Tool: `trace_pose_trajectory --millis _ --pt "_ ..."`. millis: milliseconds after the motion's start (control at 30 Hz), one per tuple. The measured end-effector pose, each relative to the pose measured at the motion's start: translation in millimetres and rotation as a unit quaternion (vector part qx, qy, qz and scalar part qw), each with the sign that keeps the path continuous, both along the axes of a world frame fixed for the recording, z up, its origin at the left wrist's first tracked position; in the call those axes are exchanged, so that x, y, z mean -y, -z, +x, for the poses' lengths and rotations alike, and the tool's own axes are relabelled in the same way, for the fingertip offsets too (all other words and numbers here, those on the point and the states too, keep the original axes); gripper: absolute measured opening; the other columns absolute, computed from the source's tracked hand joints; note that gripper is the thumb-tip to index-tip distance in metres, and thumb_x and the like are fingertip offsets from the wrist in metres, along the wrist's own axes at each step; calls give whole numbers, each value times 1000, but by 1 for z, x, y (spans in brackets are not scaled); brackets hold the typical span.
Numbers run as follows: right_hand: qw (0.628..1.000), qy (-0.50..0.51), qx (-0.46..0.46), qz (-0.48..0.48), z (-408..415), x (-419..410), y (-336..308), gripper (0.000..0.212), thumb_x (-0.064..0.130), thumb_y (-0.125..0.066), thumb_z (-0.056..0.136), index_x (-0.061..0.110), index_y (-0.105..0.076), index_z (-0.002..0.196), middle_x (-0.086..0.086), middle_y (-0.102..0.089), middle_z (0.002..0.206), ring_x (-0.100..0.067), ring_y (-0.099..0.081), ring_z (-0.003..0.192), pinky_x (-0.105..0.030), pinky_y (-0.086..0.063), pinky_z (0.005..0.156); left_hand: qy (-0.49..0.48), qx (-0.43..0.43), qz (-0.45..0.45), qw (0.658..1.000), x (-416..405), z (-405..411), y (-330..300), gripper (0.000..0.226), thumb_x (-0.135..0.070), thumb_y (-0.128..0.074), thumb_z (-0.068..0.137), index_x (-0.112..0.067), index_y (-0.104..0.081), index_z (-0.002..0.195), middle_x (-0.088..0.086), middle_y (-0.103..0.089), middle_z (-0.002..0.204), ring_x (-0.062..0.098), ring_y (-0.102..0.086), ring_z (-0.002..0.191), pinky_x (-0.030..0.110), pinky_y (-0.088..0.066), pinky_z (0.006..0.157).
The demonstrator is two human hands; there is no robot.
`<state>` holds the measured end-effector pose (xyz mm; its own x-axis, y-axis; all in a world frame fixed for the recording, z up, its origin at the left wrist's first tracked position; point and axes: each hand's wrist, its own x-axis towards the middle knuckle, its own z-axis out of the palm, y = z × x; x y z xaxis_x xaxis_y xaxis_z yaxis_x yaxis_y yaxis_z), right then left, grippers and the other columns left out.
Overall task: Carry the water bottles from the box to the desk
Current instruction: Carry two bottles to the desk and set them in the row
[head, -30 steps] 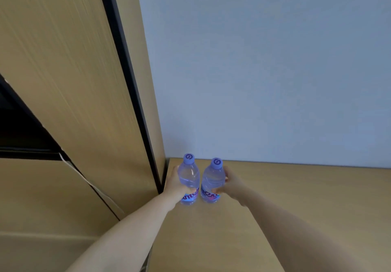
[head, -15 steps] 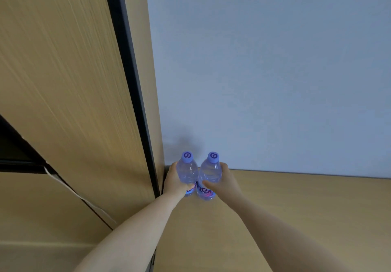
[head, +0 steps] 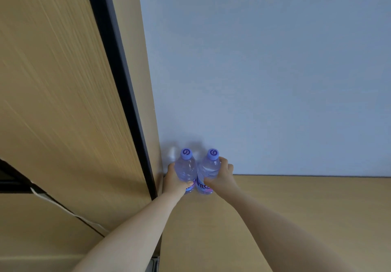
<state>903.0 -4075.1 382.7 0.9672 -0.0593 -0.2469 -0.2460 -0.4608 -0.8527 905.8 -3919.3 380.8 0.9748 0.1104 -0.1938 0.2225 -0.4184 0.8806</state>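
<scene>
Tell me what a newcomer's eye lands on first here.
Two clear water bottles with purple caps, the left bottle and the right bottle, stand side by side at the desk's back corner by the wall. The left hand grips one, the right hand the other. A tall wooden panel fills the left.

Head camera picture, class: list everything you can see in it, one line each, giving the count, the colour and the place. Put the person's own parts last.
water bottles: two, clear with purple caps and purple labels, upright side by side at the back left corner of the desk; left bottle, right bottle
desk: one, light wood, across the lower right
wall: one, pale blue-grey, behind the desk
wooden panel: one, light wood with a black edge strip, standing left of the desk
left hand: one, wrapped round the left bottle
right hand: one, wrapped round the right bottle
</scene>
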Motion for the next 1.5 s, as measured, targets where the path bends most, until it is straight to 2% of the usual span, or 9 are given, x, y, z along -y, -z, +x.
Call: trace_pose_trajectory --millis 133,433,567,700,867,967,1067,1333,1500 --pt "999 35 12 21 6 -2 -1 58 20 -77 74 14 -41 120 -1 -41 118 -16 -56 97 -26 -47 75 -26 -13 -11 1000 0 5 4 28 -3 -72 73 -1 -53 94 0 -52 71 13 -48 68 21 -38 56" --pt "995 59 73 33 7 -8 10 33 19 -72 72 9 -45 89 -5 -48 89 -17 -44 68 -21 -36 58 -29 -27 -24 999 -1 12 10 45 -4 -76 71 4 -52 108 5 -56 87 13 -52 78 22 -41 63" --pt "993 83 71 38 5 -12 15 40 19 -73 74 10 -48 104 1 -51 103 -16 -54 80 -28 -46 66 -25 -32 -16 999 -1 13 11 34 -5 -74 70 1 -50 94 4 -47 72 7 -44 70 18 -36 56" --pt "995 70 59 38 6 -11 14 53 18 -75 76 18 -40 115 6 -40 110 -14 -54 97 -25 -44 77 -46 -33 -43 997 3 12 10 24 1 -69 70 -1 -50 84 10 -47 68 18 -43 73 27 -38 61" --pt "998 55 3 24 0 -5 19 54 22 -71 80 14 -37 122 4 -42 111 -19 -52 103 -27 -43 76 -85 -68 -37 993 9 4 11 42 -11 -69 81 12 -49 110 17 -57 88 21 -51 77 29 -40 67" --pt "998 25 -44 -30 -12 4 22 23 16 -56 88 10 -45 106 -6 -57 99 -22 -55 81 -27 -40 61 -84 -103 5 991 8 -12 7 12 -10 -58 88 0 -52 92 12 -54 82 17 -43 69 26 -35 63" --pt "993 -39 -63 -87 -29 13 22 7 13 -48 86 14 -50 79 -1 -50 70 -18 -43 62 -26 -32 56 -37 -133 12 990 6 -40 8 24 -9 -49 91 -17 -42 69 1 -42 65 14 -38 59 25 -30 53" --pt "970 -175 -67 -154 -86 8 17 9 22 -48 88 16 -54 90 -3 -61 88 -21 -57 80 -26 -44 69 -14 -155 212 965 -13 -144 4 16 -17 -41 94 -21 -56 90 0 -60 93 22 -60 92 30 -48 80" --pt "946 -271 -43 -176 -126 -32 12 9 28 -50 89 20 -53 91 -3 -62 97 -24 -61 93 -31 -48 79 -39 -184 243 952 -47 -218 3 24 -24 -37 99 -19 -59 104 3 -65 100 20 -60 84 32 -48 73"
